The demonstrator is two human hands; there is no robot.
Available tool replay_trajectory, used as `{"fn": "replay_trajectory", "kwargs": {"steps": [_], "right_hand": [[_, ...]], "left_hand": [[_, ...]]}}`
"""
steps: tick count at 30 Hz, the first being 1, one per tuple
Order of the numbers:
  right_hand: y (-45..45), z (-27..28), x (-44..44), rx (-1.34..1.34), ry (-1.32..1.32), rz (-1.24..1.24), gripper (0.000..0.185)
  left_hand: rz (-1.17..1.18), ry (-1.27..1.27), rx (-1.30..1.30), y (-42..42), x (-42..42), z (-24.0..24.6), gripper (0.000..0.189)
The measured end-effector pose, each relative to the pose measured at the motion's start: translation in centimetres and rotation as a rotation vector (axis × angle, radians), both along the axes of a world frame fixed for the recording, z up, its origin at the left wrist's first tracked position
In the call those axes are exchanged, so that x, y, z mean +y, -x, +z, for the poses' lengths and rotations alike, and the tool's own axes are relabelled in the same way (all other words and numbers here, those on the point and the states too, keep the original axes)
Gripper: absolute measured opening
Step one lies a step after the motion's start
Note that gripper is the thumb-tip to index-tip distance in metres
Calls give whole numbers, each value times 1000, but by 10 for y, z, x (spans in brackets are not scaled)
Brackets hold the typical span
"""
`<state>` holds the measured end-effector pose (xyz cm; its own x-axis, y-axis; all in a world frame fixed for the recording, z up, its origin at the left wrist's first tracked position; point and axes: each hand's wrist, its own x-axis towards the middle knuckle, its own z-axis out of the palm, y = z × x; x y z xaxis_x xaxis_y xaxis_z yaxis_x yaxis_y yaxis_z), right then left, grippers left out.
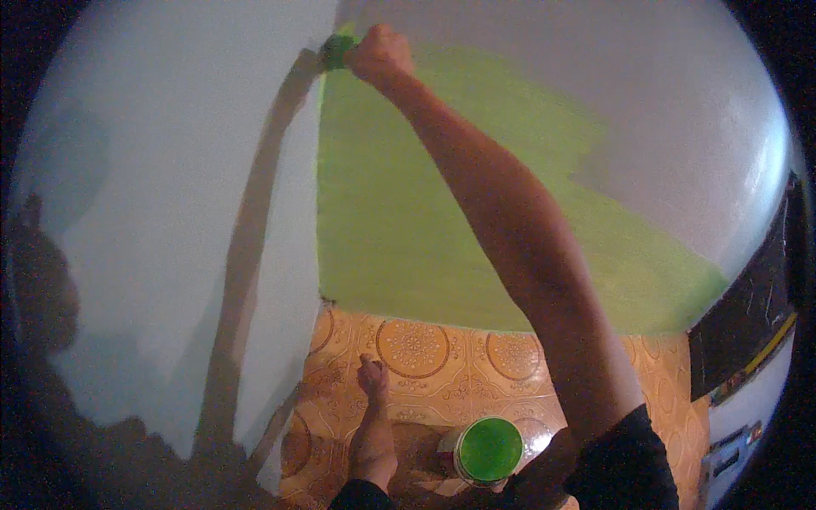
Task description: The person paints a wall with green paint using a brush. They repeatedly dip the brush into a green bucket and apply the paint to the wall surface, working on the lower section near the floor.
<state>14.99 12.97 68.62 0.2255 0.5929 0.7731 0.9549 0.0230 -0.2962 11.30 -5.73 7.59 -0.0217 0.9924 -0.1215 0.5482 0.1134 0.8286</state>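
High in the view, my right hand is closed around a paintbrush whose green, paint-wet head meets the corner of two walls. The brush handle is hidden by my fingers. Fresh light-green paint covers the lower part of the far wall, from the corner to the right with a ragged upper edge. My left hand hangs low over the floor, its fingers curled with nothing visible in them. To its right is a round white bucket of bright green paint, apart from that hand.
The left wall is pale and carries the shadow of my arm and head. Patterned orange tiles make up the floor. Bare greyish wall lies above the green. A dark panel and a blue object stand at the right edge.
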Motion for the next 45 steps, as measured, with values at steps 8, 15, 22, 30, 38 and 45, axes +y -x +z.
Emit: {"fn": "replay_trajectory", "kwargs": {"steps": [8, 15, 22, 30, 38, 45], "right_hand": [[-1, 25, -26, 43, 23, -31, 41], [-125, 21, -70, -177, 15, -121, 33], [-261, 29, -186, -106, 171, -246, 39], [-371, 30, -309, -405, 37, -629, 32], [-176, 32, -253, -562, 32, -308, 28], [-79, 42, -118, -1122, -126, 1, 47]], "left_hand": [[82, -107, -11, -6, 4, -26, 25], [-36, -92, 38, -15, -19, 43, 31], [19, -107, 236, -17, -5, 5, 37], [-101, -85, 122, -9, -21, 60, 31], [-12, -43, 145, -6, -1, 21, 30], [-9, -270, 64, -6, -12, 44, 31]]}}
